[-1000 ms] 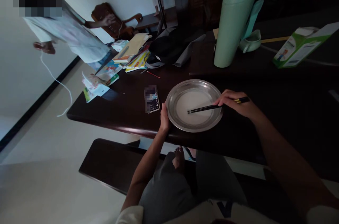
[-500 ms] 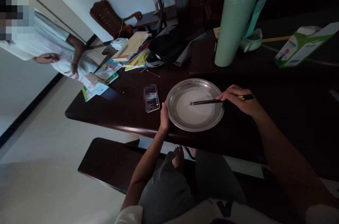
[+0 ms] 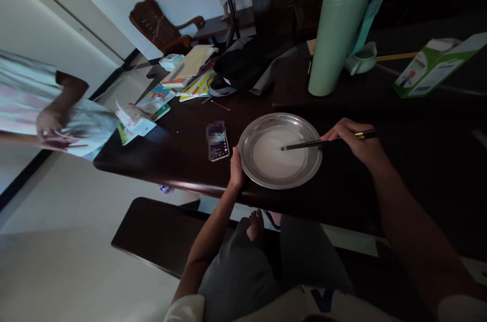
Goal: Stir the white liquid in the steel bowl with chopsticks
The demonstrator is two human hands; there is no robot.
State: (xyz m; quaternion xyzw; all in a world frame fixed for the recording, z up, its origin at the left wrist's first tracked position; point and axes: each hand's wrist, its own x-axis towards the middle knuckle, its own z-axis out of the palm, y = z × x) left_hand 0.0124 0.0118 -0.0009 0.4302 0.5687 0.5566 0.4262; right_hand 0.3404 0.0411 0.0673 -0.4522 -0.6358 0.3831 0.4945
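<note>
A round metal bowl (image 3: 251,172) stands on the dark table near its front edge. White liquid (image 3: 279,159) covers its bottom. My left hand (image 3: 236,170) grips the bowl's left rim, fingers along the outside. Over the right rim, my right hand (image 3: 353,139) is closed around black chopsticks (image 3: 308,144) with gold bands near the top end. Their tips dip into the liquid around the middle of the bowl. Just left of the bowl lies a phone (image 3: 219,147) with its screen lit.
Behind the bowl rise a tall green thermos (image 3: 335,38), a small green cup (image 3: 363,58) and an opened green-white carton (image 3: 429,68). Books (image 3: 190,73) and a black bag (image 3: 247,66) lie at the back left. Another person (image 3: 57,104) stands beyond the table's left end; a bench (image 3: 160,233) is below.
My right hand and the chopsticks have shifted right, the tips moving across the liquid. My left hand stays on the rim. The other person has moved left, away from the table's books.
</note>
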